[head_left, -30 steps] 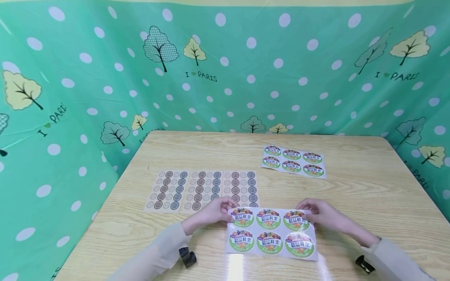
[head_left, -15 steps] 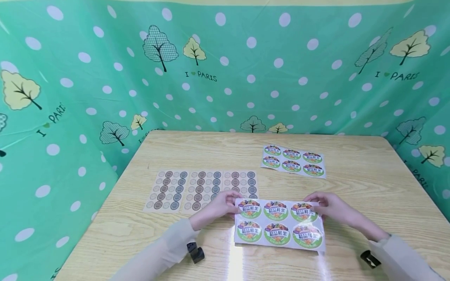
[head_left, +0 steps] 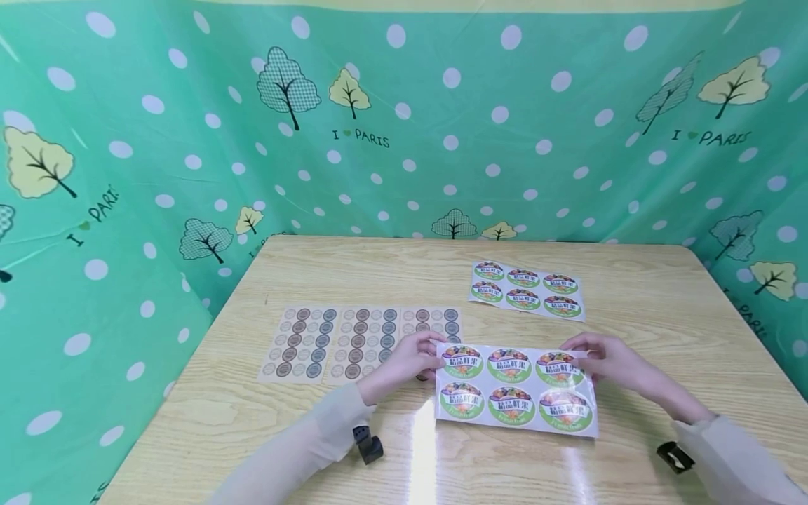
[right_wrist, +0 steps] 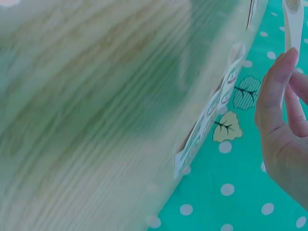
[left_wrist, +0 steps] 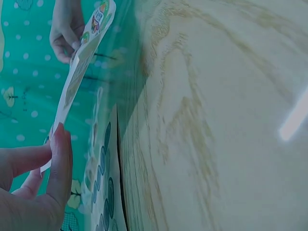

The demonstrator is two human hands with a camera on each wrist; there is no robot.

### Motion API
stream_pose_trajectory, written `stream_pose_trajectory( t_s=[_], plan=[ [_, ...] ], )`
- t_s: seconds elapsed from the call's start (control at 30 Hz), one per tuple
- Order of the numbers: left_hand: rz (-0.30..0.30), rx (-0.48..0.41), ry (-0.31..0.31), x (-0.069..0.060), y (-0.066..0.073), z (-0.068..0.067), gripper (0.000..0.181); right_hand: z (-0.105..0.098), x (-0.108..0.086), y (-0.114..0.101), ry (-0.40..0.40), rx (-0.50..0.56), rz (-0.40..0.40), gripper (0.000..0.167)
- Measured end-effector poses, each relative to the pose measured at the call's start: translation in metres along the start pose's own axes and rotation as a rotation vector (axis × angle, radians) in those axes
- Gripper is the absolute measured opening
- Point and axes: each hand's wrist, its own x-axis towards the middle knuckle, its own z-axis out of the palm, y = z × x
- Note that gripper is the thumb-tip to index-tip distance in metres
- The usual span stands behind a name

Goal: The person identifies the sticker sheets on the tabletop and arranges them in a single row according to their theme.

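A white sticker sheet (head_left: 517,382) with two rows of round fruit labels is held above the table, face up toward the head camera. My left hand (head_left: 409,363) pinches its left edge between thumb and fingers. At the opposite edge, my right hand (head_left: 611,363) pinches it near the upper corner. The left wrist view shows the sheet (left_wrist: 79,72) nearly edge-on, raised off the wood, with fingers (left_wrist: 60,163) on its near end. In the right wrist view, the thumb and fingers (right_wrist: 274,91) grip a strip of the sheet (right_wrist: 293,24).
Three beige sheets of small round stickers (head_left: 299,344) lie side by side at the left; the rightmost is partly covered by my left hand. Another fruit-label sheet (head_left: 527,290) lies farther back. A green polka-dot cloth (head_left: 404,140) hangs behind the wooden table (head_left: 663,301).
Both hands have carried the fruit-label sheet to the right and away from the body, keeping their grip on it. The sheets lying on the table have stayed put.
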Motion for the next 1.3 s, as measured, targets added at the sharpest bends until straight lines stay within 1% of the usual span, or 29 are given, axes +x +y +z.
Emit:
stream_pose_trajectory(
  t_s=[0.17, 0.27, 0.43, 0.57, 0.67, 0.87, 0.97, 1.07, 1.3],
  plan=[
    [0.005, -0.011, 0.005, 0.008, 0.003, 0.005, 0.038, -0.007, -0.001, 0.003, 0.027, -0.007, 0.023, 0.035],
    [0.013, -0.003, 0.012, 0.013, 0.005, 0.009, 0.038, -0.012, -0.002, 0.006, 0.045, -0.017, 0.035, 0.036],
    [0.009, -0.013, 0.029, 0.021, 0.01, 0.016, 0.038, -0.02, -0.002, 0.01, 0.074, -0.043, 0.081, 0.036],
    [-0.002, -0.035, 0.037, 0.026, 0.014, 0.021, 0.038, -0.026, -0.001, 0.012, 0.097, -0.043, 0.106, 0.038],
    [-0.015, -0.039, 0.051, 0.029, 0.017, 0.025, 0.037, -0.029, -0.001, 0.013, 0.107, -0.037, 0.106, 0.039],
    [-0.01, -0.043, 0.065, 0.036, 0.021, 0.03, 0.037, -0.035, -0.001, 0.015, 0.121, -0.068, 0.12, 0.041],
    [-0.016, -0.018, 0.072, 0.039, 0.021, 0.032, 0.037, -0.037, -0.001, 0.015, 0.126, -0.088, 0.129, 0.041],
    [-0.024, 0.001, 0.08, 0.043, 0.02, 0.034, 0.037, -0.039, 0.0, 0.015, 0.129, -0.084, 0.144, 0.043],
    [-0.031, 0.0, 0.087, 0.05, 0.017, 0.037, 0.037, -0.043, 0.005, 0.019, 0.135, -0.06, 0.16, 0.044]
  ],
)
